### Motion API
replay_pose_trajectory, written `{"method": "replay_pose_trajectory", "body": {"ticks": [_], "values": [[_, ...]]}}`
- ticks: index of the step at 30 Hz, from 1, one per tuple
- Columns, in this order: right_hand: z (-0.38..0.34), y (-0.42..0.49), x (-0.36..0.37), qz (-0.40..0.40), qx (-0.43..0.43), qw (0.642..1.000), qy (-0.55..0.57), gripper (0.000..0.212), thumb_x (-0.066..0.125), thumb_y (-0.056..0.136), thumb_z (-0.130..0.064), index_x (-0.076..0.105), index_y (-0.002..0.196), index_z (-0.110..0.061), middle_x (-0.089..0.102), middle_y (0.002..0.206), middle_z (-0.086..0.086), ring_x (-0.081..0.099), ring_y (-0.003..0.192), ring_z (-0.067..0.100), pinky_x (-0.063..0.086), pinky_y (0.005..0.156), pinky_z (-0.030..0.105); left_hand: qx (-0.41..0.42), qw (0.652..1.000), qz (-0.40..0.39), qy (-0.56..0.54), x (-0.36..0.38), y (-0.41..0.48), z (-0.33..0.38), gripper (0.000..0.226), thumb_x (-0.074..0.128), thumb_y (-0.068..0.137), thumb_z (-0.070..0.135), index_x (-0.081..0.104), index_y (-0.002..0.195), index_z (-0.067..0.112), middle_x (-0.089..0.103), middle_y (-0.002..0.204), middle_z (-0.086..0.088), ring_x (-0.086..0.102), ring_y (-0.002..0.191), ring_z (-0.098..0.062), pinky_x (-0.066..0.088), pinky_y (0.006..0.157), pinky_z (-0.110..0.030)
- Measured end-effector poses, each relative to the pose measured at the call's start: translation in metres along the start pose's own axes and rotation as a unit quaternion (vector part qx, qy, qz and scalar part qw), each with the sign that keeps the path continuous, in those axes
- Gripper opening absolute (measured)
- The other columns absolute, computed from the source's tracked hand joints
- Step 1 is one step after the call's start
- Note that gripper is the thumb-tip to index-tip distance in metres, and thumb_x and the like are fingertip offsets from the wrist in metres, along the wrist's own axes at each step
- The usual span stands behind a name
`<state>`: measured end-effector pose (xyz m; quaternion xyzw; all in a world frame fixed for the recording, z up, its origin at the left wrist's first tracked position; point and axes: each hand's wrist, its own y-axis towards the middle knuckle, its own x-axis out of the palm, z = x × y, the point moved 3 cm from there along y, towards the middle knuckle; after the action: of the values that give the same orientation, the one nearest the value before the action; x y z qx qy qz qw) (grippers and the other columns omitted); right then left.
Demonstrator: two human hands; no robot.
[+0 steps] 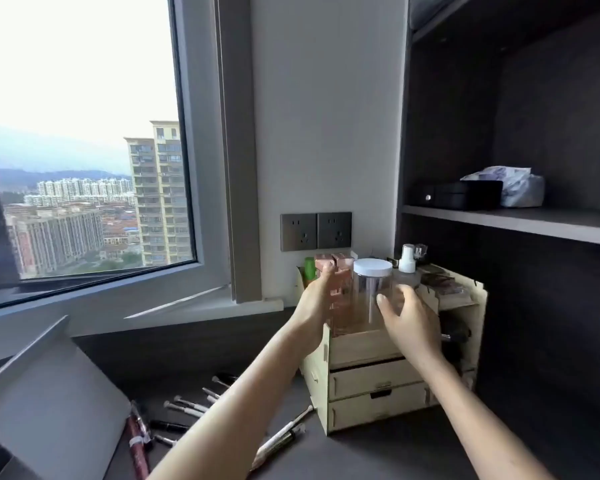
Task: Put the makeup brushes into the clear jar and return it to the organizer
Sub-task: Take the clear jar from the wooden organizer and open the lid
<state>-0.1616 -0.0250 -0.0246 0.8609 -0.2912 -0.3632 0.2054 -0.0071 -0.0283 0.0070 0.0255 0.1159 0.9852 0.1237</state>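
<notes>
A clear jar (367, 299) with a white lid stands in the top of the pale wooden organizer (378, 382) on the dark desk. My left hand (315, 303) is at the jar's left side and my right hand (407, 320) at its right side, fingers spread; neither visibly closes on it. Several makeup brushes (187, 407) lie loose on the desk at lower left, with two longer brushes (284, 433) beside my left forearm.
Pink boxes (333, 271), a green tube and a spray bottle (407, 259) crowd the organizer top around the jar. A grey tilted panel (49, 393) stands at lower left. A window is at left, wall sockets behind, dark shelving with boxes at right.
</notes>
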Motion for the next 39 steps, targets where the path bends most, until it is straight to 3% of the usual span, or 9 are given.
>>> {"method": "replay_pose_trajectory", "body": {"ticks": [9,16,20,24,26,29,32,36,39], "values": [[0.011,0.010,0.020,0.042,-0.013,0.999,-0.028,0.045,0.058,0.087,-0.037,0.056,0.121,-0.007,0.065,0.119,0.012,0.060,0.111,0.031,0.046,0.083,0.035,-0.072,0.997,-0.014,0.004,0.018,0.021,-0.017,0.061,0.019,0.095,0.056,0.044,0.136,0.018,0.051,0.136,-0.011,0.051,0.119,-0.025,0.043,0.100,-0.038],[-0.011,0.007,-0.001,0.149,-0.077,0.985,0.045,0.043,0.067,0.082,-0.033,0.059,0.118,-0.012,0.070,0.106,0.006,0.065,0.096,0.025,0.043,0.076,0.027,0.029,0.998,-0.053,0.016,0.019,0.007,0.006,0.054,0.015,0.099,0.046,0.041,0.137,0.019,0.055,0.117,0.007,0.054,0.092,-0.002,0.048,0.066,-0.010],[-0.051,-0.009,-0.022,0.171,-0.125,0.969,0.125,0.054,0.060,0.082,-0.049,0.054,0.121,-0.013,0.067,0.107,0.002,0.065,0.092,0.018,0.052,0.076,0.033,0.152,0.987,-0.012,0.057,0.002,-0.017,0.035,0.050,0.018,0.097,0.048,0.045,0.135,0.028,0.046,0.138,0.000,0.046,0.122,-0.008,0.036,0.096,-0.022],[-0.089,-0.043,-0.024,0.071,-0.102,0.956,0.264,0.061,0.061,0.073,-0.055,0.051,0.119,-0.015,0.061,0.100,-0.008,0.061,0.086,0.000,0.052,0.073,0.020,0.245,0.963,0.019,0.109,-0.031,-0.055,0.045,0.040,0.034,0.096,0.045,0.046,0.133,0.035,0.047,0.129,0.010,0.044,0.121,0.002,0.034,0.101,-0.018],[-0.097,-0.061,-0.010,-0.018,-0.057,0.943,0.328,0.060,0.066,0.069,-0.052,0.049,0.115,-0.017,0.062,0.100,-0.002,0.064,0.087,0.009,0.055,0.078,0.028,0.255,0.950,0.035,0.175,-0.054,-0.076,0.034,0.045,0.044,0.091,0.046,0.041,0.135,0.040,0.045,0.128,0.015,0.044,0.121,-0.002,0.038,0.101,-0.026],[-0.105,-0.093,0.018,-0.148,0.001,0.903,0.402,0.046,0.074,0.073,-0.037,0.049,0.110,-0.024,0.061,0.094,0.006,0.068,0.087,0.023,0.057,0.082,0.045,0.280,0.885,0.093,0.359,-0.086,-0.110,0.013,0.067,0.056,0.078,0.051,0.031,0.140,0.042,0.041,0.132,0.015,0.043,0.122,-0.010,0.042,0.098,-0.037],[-0.113,-0.131,0.037,-0.254,0.043,0.848,0.462,0.027,0.069,0.082,-0.029,0.050,0.101,-0.031,0.063,0.092,0.011,0.071,0.080,0.028,0.059,0.077,0.039,0.284,0.825,0.121,0.473,-0.114,-0.138,-0.014,0.090,0.065,0.064,0.044,0.022,0.143,0.037,0.042,0.135,0.004,0.044,0.122,-0.019,0.041,0.097,-0.045],[-0.119,-0.173,0.054,-0.368,0.129,0.807,0.443,0.059,0.063,0.066,-0.055,0.052,0.106,-0.013,0.068,0.100,0.019,0.073,0.087,0.025,0.060,0.077,0.036,0.277,0.774,0.194,0.535,-0.143,-0.172,-0.044,0.088,0.075,0.065,0.046,0.031,0.139,0.031,0.054,0.125,0.001,0.051,0.111,-0.022,0.044,0.088,-0.046],[-0.123,-0.188,0.062,-0.385,0.114,0.846,0.350,0.080,0.059,0.060,-0.073,0.049,0.115,-0.015,0.064,0.100,0.007,0.070,0.081,0.020,0.059,0.073,0.042,0.293,0.749,0.218,0.553,-0.157,-0.199,-0.058,0.077,0.074,0.067,0.045,0.041,0.134,0.028,0.061,0.114,-0.003,0.056,0.101,-0.024,0.047,0.080,-0.044]]}}
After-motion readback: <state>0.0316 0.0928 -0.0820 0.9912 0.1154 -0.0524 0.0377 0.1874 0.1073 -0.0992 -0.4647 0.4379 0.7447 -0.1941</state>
